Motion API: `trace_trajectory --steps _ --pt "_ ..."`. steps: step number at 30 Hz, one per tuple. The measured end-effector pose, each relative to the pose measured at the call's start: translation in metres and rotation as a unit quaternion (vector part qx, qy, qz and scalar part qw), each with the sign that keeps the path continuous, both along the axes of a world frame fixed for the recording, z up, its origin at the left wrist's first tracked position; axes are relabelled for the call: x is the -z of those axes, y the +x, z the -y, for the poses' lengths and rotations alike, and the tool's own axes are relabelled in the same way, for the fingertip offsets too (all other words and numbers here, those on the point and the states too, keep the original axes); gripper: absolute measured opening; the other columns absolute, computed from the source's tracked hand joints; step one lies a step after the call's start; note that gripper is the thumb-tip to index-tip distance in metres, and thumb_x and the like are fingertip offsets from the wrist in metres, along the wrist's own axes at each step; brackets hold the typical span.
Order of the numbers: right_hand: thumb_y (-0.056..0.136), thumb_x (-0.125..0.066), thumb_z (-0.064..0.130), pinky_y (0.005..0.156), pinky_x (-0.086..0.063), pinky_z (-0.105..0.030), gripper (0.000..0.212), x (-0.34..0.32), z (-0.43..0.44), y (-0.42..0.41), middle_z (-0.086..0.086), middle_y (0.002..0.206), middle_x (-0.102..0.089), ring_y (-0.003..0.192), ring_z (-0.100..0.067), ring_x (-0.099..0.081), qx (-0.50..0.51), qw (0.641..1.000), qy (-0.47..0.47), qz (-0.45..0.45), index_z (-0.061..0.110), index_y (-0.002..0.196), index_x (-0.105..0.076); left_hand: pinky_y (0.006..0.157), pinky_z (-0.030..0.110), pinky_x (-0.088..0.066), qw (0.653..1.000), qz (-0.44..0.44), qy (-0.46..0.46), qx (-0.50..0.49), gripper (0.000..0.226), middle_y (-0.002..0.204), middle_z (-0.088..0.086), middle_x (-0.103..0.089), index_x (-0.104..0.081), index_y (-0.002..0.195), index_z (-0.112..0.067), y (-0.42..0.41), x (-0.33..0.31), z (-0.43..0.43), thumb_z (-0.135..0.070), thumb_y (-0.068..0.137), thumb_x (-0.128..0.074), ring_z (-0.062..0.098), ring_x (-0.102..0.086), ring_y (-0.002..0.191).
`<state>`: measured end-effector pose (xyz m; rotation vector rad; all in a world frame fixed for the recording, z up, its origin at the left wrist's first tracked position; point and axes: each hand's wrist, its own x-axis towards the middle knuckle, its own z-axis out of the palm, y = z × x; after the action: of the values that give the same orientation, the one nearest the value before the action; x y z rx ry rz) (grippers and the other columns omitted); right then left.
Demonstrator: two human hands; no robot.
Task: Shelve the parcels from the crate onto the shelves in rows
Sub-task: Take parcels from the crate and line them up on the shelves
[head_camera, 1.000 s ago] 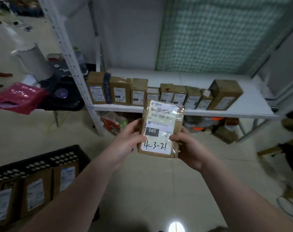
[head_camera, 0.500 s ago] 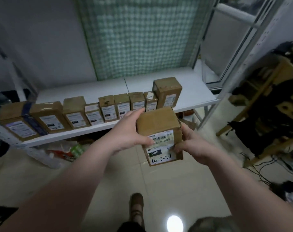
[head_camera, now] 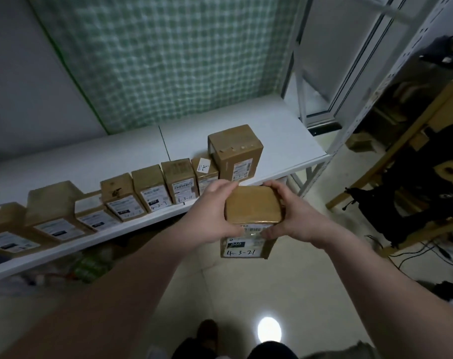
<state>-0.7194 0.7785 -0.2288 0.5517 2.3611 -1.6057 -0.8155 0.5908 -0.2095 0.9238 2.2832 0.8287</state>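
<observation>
Left hand (head_camera: 212,213) and right hand (head_camera: 294,215), arms outstretched, clasp opposite sides of a parcel (head_camera: 251,218) before the shelf (head_camera: 285,130).

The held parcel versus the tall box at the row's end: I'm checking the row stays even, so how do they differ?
The held parcel is in the air between both hands, short of the shelf; the tall box stands on it. The held parcel's label reads 4-3-21; the tall box's is unreadable. Both are brown cardboard.

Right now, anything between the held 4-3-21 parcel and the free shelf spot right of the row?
Nothing visible. Both hands, left hand and right hand, hold the parcel before the shelf; bare board lies right of the tall box.
</observation>
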Motion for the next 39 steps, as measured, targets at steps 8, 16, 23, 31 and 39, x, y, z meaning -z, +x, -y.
trace_trajectory --steps 8,16,23,31,39 --pt "0.059 -0.085 -0.002 0.069 -0.049 -0.023 0.099 0.046 -0.103 -0.044 0.003 0.117 -0.048 0.110 -0.021 -0.049 -0.021 0.996 0.070 0.044 0.028 0.138 -0.033 0.096 0.023 -0.041 0.992 0.103 -0.008 -0.071 0.070 0.135 -0.005 -0.042 -0.033 0.146 -0.025 -0.020 0.038 -0.076 -0.017 0.086 -0.068 0.010 -0.045 0.117" --pt "0.063 -0.084 -0.002 0.070 -0.045 -0.032 0.098 0.086 -0.211 -0.090 -0.002 0.115 -0.047 0.100 -0.023 -0.049 -0.050 0.990 0.131 0.025 0.023 0.142 -0.031 0.082 0.027 -0.050 0.950 0.147 -0.066 -0.269 0.041 0.119 -0.001 -0.058 -0.055 0.130 -0.023 -0.023 0.098 -0.149 -0.026 0.089 -0.064 0.012 -0.056 0.101" --pt "0.066 -0.083 0.005 0.087 -0.050 -0.043 0.101 0.136 -0.259 -0.132 -0.002 0.121 -0.052 0.102 -0.025 -0.050 -0.013 0.986 0.163 0.008 0.029 0.146 -0.026 0.081 0.022 -0.044 0.940 0.125 -0.049 -0.313 0.037 0.114 0.002 -0.058 -0.059 0.126 -0.015 -0.035 0.153 -0.201 -0.018 0.089 -0.062 0.013 -0.055 0.100" --pt "0.066 -0.082 0.004 0.093 -0.048 -0.040 0.101 0.194 -0.278 -0.186 0.006 0.121 -0.044 0.112 -0.024 -0.050 -0.010 0.989 0.134 -0.055 0.031 0.146 -0.026 0.095 0.030 -0.045 0.951 0.086 -0.085 -0.284 0.034 0.107 -0.002 -0.052 -0.058 0.123 -0.013 -0.043 0.239 -0.228 -0.017 0.089 -0.061 0.019 -0.055 0.108" --pt "0.071 -0.079 0.005 0.094 -0.049 -0.037 0.108 0.237 -0.286 -0.208 0.000 0.137 -0.047 0.106 -0.022 -0.057 -0.029 0.988 0.129 -0.076 0.036 0.152 -0.014 0.110 0.041 -0.032 0.960 -0.144 -0.231 -0.072 0.046 0.147 0.002 -0.038 -0.043 0.138 -0.022 -0.064 0.288 -0.255 -0.018 0.092 -0.049 0.023 -0.034 0.135"
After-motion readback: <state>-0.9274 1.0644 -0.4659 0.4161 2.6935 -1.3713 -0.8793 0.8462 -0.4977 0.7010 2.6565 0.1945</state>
